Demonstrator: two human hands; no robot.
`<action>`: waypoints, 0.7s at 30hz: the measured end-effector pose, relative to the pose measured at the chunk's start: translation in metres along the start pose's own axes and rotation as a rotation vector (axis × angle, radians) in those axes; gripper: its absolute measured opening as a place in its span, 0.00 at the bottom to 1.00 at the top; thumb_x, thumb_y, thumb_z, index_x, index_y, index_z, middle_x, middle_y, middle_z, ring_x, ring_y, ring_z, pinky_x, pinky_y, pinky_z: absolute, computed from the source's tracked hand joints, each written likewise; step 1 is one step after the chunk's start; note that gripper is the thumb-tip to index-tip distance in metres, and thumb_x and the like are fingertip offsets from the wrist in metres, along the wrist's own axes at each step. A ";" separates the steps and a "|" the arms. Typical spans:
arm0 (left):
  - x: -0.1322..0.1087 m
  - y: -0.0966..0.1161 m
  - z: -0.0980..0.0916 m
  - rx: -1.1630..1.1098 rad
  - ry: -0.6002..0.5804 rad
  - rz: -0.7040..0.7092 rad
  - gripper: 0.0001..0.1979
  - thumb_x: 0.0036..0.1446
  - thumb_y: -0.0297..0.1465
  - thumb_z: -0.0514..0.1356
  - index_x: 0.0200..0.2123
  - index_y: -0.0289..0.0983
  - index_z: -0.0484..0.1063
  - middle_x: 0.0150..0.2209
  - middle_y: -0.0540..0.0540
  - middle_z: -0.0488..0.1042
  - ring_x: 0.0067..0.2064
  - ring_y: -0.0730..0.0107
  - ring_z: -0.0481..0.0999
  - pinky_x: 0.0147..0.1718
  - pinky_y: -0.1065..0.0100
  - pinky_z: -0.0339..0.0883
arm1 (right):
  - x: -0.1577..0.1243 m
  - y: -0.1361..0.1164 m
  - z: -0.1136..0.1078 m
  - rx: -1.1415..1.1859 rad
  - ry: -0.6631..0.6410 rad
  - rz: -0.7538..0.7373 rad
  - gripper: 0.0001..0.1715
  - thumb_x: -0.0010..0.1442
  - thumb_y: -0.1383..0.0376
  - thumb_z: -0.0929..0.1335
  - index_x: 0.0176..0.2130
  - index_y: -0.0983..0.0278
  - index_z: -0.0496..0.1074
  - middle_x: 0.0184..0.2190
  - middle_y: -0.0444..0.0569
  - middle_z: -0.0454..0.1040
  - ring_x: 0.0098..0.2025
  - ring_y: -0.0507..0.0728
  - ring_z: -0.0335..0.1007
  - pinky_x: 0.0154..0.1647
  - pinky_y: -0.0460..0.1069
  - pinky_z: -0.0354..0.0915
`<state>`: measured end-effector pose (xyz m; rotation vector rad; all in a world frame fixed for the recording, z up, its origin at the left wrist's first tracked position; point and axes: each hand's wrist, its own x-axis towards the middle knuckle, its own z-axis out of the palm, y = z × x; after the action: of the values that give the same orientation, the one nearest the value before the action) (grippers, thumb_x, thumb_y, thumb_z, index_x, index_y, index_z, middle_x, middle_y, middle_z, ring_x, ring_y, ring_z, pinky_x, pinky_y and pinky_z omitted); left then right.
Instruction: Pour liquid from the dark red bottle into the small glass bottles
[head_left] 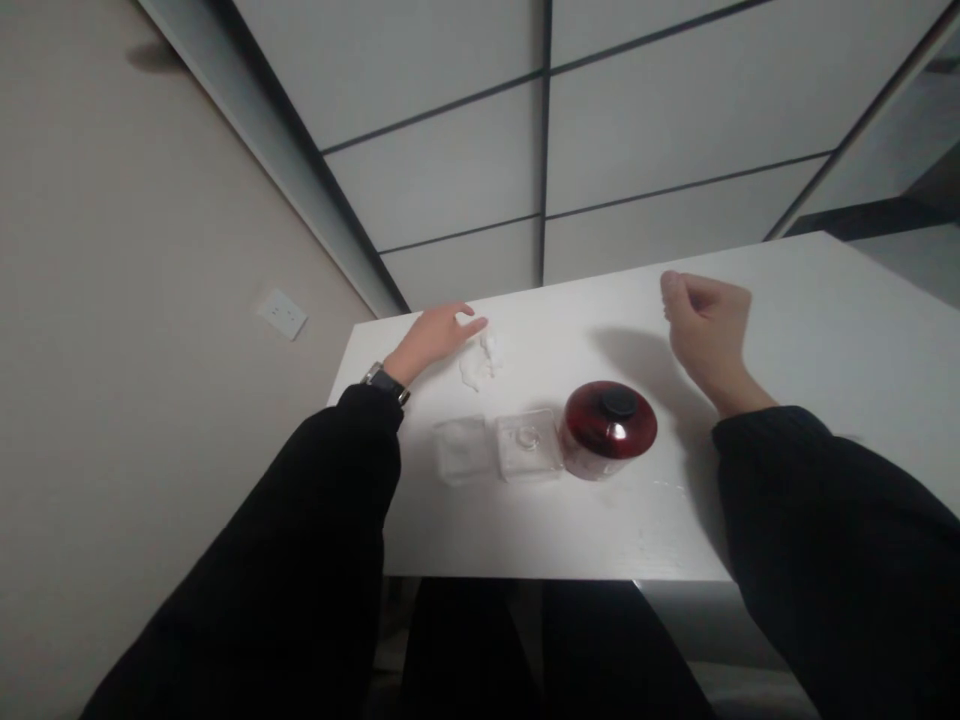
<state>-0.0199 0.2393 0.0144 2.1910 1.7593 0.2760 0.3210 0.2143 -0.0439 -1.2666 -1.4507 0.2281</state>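
Observation:
My left hand (437,335) is low over the far left of the white table, thumb and fingers apart. Just by its fingertips lies a small white clump (480,362), perhaps crumpled tissue or cotton. My right hand (709,325) is raised above the table's right half, curled into a fist; whatever may be inside it is hidden. Between my forearms stand a clear square container (463,450), a second clear square box (529,447) with a round mark in its middle, and a round jar (609,425) with a dark red lid and black knob.
The white table (525,540) has its front edge close to my legs. Behind it rise pale cabinet panels (465,180) with dark strips. On the left wall is a white socket (283,314).

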 end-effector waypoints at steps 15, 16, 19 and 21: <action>-0.057 0.030 -0.036 -0.433 0.331 0.422 0.20 0.60 0.39 0.68 0.54 0.41 0.73 0.43 0.47 0.80 0.43 0.66 0.82 0.42 0.65 0.77 | -0.002 -0.010 -0.001 -0.093 -0.038 -0.155 0.37 0.70 0.46 0.65 0.19 0.58 0.49 0.16 0.40 0.46 0.21 0.51 0.42 0.27 0.54 0.42; -0.075 0.035 -0.034 -0.464 0.374 0.466 0.20 0.61 0.39 0.69 0.54 0.42 0.73 0.47 0.46 0.79 0.45 0.66 0.82 0.43 0.65 0.78 | -0.002 -0.010 -0.001 -0.097 -0.040 -0.160 0.36 0.70 0.47 0.66 0.19 0.58 0.49 0.16 0.40 0.46 0.21 0.51 0.42 0.27 0.55 0.43; -0.111 0.045 -0.017 -0.485 0.481 0.588 0.19 0.61 0.39 0.70 0.54 0.45 0.73 0.51 0.45 0.79 0.47 0.64 0.83 0.45 0.63 0.79 | -0.002 -0.010 -0.002 -0.111 -0.048 -0.202 0.36 0.70 0.48 0.66 0.19 0.58 0.49 0.15 0.40 0.46 0.21 0.51 0.42 0.27 0.55 0.43; -0.118 0.047 -0.004 -0.460 0.497 0.668 0.18 0.62 0.37 0.71 0.53 0.44 0.74 0.49 0.44 0.81 0.48 0.63 0.83 0.47 0.61 0.79 | -0.002 -0.010 -0.002 -0.127 -0.055 -0.236 0.36 0.70 0.49 0.67 0.19 0.58 0.49 0.15 0.40 0.46 0.20 0.51 0.42 0.26 0.55 0.42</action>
<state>-0.0043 0.1163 0.0405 2.3825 0.9201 1.3237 0.3166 0.2081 -0.0369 -1.1841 -1.6684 0.0131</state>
